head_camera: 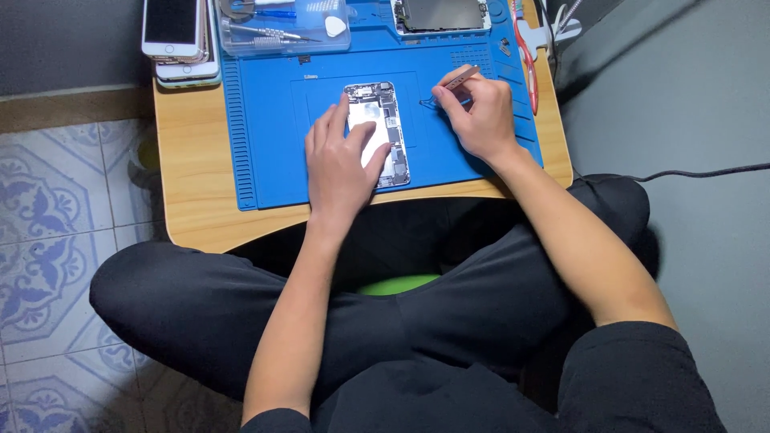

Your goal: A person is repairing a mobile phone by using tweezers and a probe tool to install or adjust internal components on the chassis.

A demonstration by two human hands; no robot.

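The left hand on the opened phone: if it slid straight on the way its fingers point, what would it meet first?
The left hand points up the blue mat, over the opened phone. Past the phone, the first thing is probably the clear tool tray, or the second phone body; the exact line is uncertain.

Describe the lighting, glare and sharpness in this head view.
Head view: even, soft light on the blue mat, with faint shadows under the left hand and right hand; no strong glare; the opened phone looks fairly sharp, and the edges bend slightly.
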